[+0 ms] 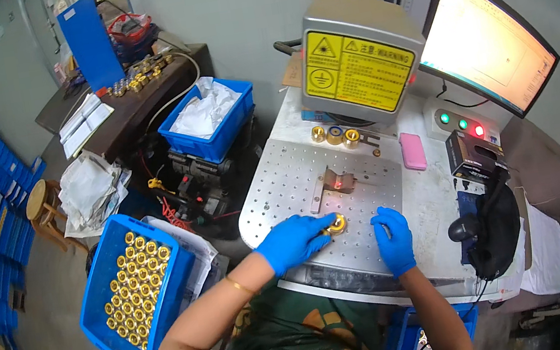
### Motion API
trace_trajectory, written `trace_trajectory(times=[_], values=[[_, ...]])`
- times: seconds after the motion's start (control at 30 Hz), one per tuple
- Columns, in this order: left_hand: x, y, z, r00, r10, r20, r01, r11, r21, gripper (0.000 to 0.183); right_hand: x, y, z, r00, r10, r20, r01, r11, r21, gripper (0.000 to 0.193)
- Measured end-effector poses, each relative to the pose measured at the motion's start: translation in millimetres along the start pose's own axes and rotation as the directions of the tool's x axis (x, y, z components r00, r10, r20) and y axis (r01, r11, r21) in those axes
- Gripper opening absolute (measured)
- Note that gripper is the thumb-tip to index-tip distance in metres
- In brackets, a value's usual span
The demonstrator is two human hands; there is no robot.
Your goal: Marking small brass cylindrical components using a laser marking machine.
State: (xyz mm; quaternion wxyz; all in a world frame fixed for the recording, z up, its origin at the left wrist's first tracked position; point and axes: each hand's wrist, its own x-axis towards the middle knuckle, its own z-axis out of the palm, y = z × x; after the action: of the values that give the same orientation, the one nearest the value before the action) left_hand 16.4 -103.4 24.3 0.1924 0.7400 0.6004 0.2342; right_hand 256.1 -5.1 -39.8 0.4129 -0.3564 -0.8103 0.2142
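Observation:
My left hand (298, 241), in a blue glove, reaches over the front of a perforated metal plate (275, 190). Its thumb and fingers close on a round brass fitting (337, 224) at the plate's surface. To the right, my right hand (394, 239), also gloved in blue, hovers by the plate's right edge, fingers loosely bent and nothing visible in them. Just beyond the held fitting is a small metal fixture (337, 181) with a curved seat and a faint red light on it. Farther back, several brass fittings (334, 135) stand in a row.
A grey machine head (359, 52) with a yellow warning label overhangs the plate's back. A blue bin (174, 294) of brass fittings stands at left. On the right are a pink case (412, 151), a black box (471, 158), a monitor (489, 39) and a lit button panel (461, 123).

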Motion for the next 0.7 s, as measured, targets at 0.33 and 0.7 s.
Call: trace_trajectory(times=[0.33, 0.7], values=[[-7.2, 25.0, -44.5, 0.998, 0.068, -0.005, -0.061, 0.929, 0.365, 0.017, -1.3, 5.3, 1.0, 0.995, 0.091, 0.041, -0.092, 0.995, 0.025, 0.01], [-236.5, -76.0, -148.1, 0.488, -0.76, -0.43, 0.871, 0.454, 0.187, 0.026, 4.4, 2.8, -5.9, 0.984, 0.145, 0.099, -0.157, 0.978, 0.135, 0.01]])
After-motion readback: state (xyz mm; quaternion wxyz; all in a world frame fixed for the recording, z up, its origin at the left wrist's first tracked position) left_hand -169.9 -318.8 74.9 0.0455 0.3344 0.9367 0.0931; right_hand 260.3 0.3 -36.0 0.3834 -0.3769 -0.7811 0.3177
